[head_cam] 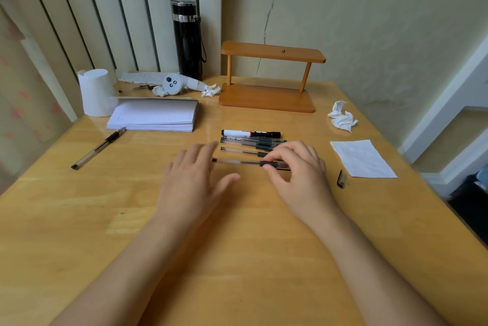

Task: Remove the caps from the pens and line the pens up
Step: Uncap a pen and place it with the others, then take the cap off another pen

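At the centre of the frame, the right hand (298,169) pinches a clear-barrelled gel pen (243,162) at its dark rubber grip between thumb and fingertips, holding it level just above or on the wooden counter (237,259); which, the view does not settle. The left hand (192,180) lies open and flat beside the pen's left end, fingers spread, holding nothing.

Just above them in the frame sits a row of pens (253,142) lying parallel: one white-bodied marker (250,133) at the top and what look like three slim clear pens beneath it, though they overlap and the count is uncertain. One further pen, still capped (99,148), lies alone at the left of the frame, well apart from the row. A single loose black cap (342,179) rests at the right, beside a paper sheet (363,158).

The pens appear light, stiff and smooth, likely to roll on the polished surface. The rubber grip seems the surest place to hold, with the cap pulled straight off the tip end.
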